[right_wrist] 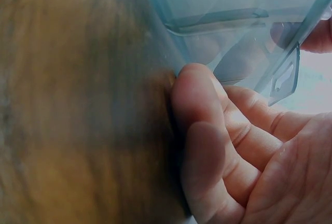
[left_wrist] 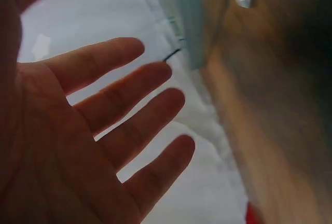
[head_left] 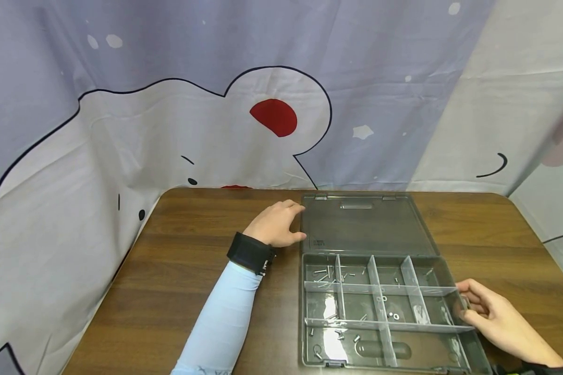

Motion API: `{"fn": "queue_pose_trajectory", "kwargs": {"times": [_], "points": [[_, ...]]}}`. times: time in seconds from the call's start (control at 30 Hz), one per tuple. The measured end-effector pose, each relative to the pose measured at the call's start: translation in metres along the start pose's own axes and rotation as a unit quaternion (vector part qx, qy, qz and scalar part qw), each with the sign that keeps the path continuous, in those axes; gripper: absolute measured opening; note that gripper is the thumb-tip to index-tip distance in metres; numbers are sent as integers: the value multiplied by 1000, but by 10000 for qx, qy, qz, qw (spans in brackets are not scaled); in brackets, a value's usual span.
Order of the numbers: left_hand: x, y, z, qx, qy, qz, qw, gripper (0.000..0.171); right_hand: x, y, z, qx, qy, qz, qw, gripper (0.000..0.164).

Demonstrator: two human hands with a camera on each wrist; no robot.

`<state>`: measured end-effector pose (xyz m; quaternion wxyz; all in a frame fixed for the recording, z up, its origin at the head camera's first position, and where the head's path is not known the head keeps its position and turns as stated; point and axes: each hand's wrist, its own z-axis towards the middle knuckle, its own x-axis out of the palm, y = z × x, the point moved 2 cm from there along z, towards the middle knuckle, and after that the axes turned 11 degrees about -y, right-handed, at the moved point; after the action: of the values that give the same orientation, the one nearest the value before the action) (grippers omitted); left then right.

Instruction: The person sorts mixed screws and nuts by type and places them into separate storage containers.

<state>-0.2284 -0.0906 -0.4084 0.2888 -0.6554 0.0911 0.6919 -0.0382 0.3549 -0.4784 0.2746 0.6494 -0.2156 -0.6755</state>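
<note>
A grey see-through compartment box (head_left: 427, 346) lies on the table with its lid (head_left: 361, 224) folded back flat. Small metal pins (head_left: 322, 277), nuts (head_left: 394, 316) and a ring (head_left: 317, 351) lie scattered in its compartments. My right hand (head_left: 502, 317) grips the box's right side wall, thumb over the rim. In the right wrist view its curled fingers (right_wrist: 199, 105) press against the outside of the wall. Beside the lid's left edge is my left hand (head_left: 277, 224), holding nothing. Its fingers (left_wrist: 140, 125) are spread and nearly straight in the left wrist view.
The brown wooden table (head_left: 187, 250) extends on both sides of the box. A printed curtain (head_left: 206, 135) hangs along the table's back and left edges. White dividers (head_left: 375, 291) split the box into several compartments.
</note>
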Motion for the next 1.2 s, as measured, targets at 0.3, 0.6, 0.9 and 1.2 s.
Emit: {"fn": "queue_pose_trajectory", "kwargs": {"times": [0.3,0.6,0.9,1.2], "points": [[12,8,1,-71,194,-147,9997,41,1,0,0,-137,-101,127,9998,35],[27,12,4,151,121,15,9998,16,2,0,-1,-19,-9,109,9999,35],[33,13,7,130,-65,-87,9999,17,1,0,-1,-26,-21,83,10000,35],[31,15,4,-45,-150,-179,9997,19,2,0,-1,-140,-103,133,9998,35]]}}
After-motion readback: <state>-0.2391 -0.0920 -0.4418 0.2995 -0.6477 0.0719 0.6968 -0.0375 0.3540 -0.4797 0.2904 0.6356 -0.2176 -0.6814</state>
